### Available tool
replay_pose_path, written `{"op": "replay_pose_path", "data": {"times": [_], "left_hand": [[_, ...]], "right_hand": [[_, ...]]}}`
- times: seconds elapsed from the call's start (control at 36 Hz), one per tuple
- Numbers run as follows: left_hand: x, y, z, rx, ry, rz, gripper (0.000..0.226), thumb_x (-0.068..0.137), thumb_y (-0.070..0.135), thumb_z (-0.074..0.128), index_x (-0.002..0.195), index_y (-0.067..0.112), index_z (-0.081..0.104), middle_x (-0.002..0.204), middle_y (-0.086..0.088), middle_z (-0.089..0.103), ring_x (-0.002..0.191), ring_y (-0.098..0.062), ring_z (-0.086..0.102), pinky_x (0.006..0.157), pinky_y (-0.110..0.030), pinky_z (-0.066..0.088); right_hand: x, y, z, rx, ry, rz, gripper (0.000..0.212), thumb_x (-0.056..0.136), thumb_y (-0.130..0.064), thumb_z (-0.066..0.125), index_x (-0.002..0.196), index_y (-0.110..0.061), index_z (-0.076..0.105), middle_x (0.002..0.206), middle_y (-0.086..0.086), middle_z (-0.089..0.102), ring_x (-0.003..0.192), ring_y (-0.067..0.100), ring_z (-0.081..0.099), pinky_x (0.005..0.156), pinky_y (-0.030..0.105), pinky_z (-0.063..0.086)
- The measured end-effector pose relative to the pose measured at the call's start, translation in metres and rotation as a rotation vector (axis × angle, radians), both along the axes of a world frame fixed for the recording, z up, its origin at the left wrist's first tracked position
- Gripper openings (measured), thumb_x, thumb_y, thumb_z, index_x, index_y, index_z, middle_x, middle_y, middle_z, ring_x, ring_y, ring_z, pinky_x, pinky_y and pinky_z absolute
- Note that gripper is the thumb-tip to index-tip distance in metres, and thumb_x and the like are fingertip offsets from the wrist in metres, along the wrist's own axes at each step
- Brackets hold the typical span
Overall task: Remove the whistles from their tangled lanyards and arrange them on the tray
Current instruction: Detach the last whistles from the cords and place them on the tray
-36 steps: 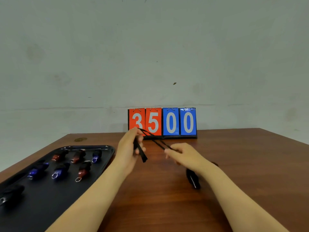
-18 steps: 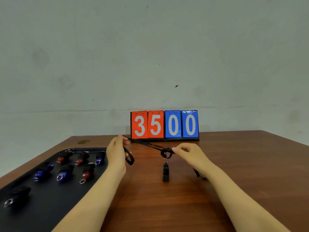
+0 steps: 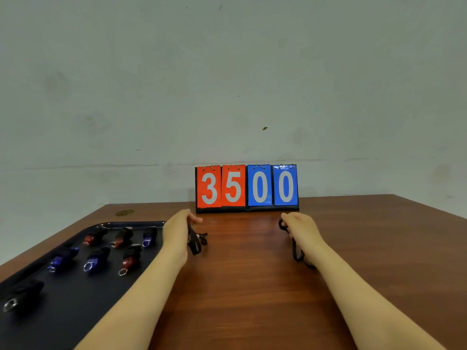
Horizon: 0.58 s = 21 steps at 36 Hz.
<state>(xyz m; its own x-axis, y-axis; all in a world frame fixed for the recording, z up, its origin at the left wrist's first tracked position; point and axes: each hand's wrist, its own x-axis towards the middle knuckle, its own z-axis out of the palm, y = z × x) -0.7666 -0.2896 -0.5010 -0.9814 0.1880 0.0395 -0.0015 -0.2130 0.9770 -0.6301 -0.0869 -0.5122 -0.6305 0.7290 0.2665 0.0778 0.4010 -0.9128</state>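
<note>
Polished wooden table [image 3: 252, 286] before a plain matte wall.
Left to right: flat black tray [image 3: 63, 311] bearing glossy whistles [image 3: 129, 258]; left hand [image 3: 177, 236], grip clenched on a woven black lanyard [image 3: 195, 242]; right hand [image 3: 303, 231], grip clenched on another lanyard [image 3: 294, 251].

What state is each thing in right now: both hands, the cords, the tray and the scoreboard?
left hand: closed on a black lanyard, dangling beside it
right hand: closed on another black cord
tray: on the table, holding seven detached whistles
scoreboard: upright, reads 35 00
</note>
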Motion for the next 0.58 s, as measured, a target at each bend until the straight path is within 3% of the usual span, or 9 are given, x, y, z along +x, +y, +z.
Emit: {"op": "replay_pose_path", "data": {"times": [0.03,0.11,0.17,0.31,0.5,0.58], "left_hand": [[0.002,0.003,0.0,-0.093,0.055,-0.046,0.028,0.094,0.013,0.048,0.068,0.013,0.057,0.084,-0.005,0.065,0.081,-0.021,0.056,0.079,-0.037,0.049],[0.008,0.009,-0.001,-0.359,0.246,-0.211,0.031,0.1,0.02,0.045,0.074,0.011,0.059,0.061,-0.001,0.057,0.052,-0.012,0.05,0.051,-0.022,0.042],[0.013,0.013,0.0,-0.478,0.327,-0.312,0.032,0.101,0.021,0.045,0.075,0.011,0.06,0.054,0.001,0.052,0.04,-0.008,0.043,0.044,-0.021,0.037],[0.029,0.014,0.01,-0.519,0.45,-0.473,0.03,0.101,0.021,0.043,0.077,0.011,0.059,0.041,0.008,0.045,0.032,-0.003,0.038,0.047,-0.024,0.035],[0.039,0.003,0.013,-0.544,0.717,-0.398,0.037,0.102,0.029,0.043,0.079,0.012,0.067,0.04,0.007,0.049,0.038,-0.002,0.045,0.063,-0.027,0.05],[0.037,0.002,0.012,-0.511,0.717,-0.455,0.04,0.102,0.027,0.044,0.072,0.013,0.066,0.042,0.005,0.049,0.04,-0.007,0.045,0.065,-0.032,0.051]], "right_hand": [[0.0,-0.002,-0.001,0.094,-0.036,0.024,0.031,0.099,-0.027,0.047,0.075,-0.013,0.06,0.073,0.002,0.057,0.071,0.015,0.053,0.066,0.028,0.041],[0.003,-0.007,-0.002,0.341,-0.144,0.088,0.031,0.098,-0.028,0.048,0.07,-0.018,0.056,0.069,-0.003,0.056,0.065,0.01,0.051,0.062,0.022,0.039],[0.003,-0.011,-0.003,0.441,-0.197,0.131,0.029,0.097,-0.028,0.049,0.07,-0.021,0.056,0.072,-0.005,0.059,0.069,0.008,0.055,0.065,0.02,0.043],[0.003,-0.023,-0.001,0.405,-0.142,0.254,0.028,0.098,-0.029,0.049,0.075,-0.016,0.059,0.077,-0.001,0.062,0.074,0.009,0.057,0.075,0.027,0.049],[0.002,-0.029,0.003,0.335,-0.063,0.339,0.026,0.098,-0.027,0.05,0.073,-0.027,0.057,0.075,-0.01,0.06,0.077,0.001,0.056,0.076,0.022,0.043],[-0.003,-0.027,0.0,0.471,-0.088,0.208,0.007,0.096,-0.031,0.052,0.099,-0.034,0.057,0.095,-0.014,0.059,0.093,0.0,0.053,0.083,0.021,0.041]]}}
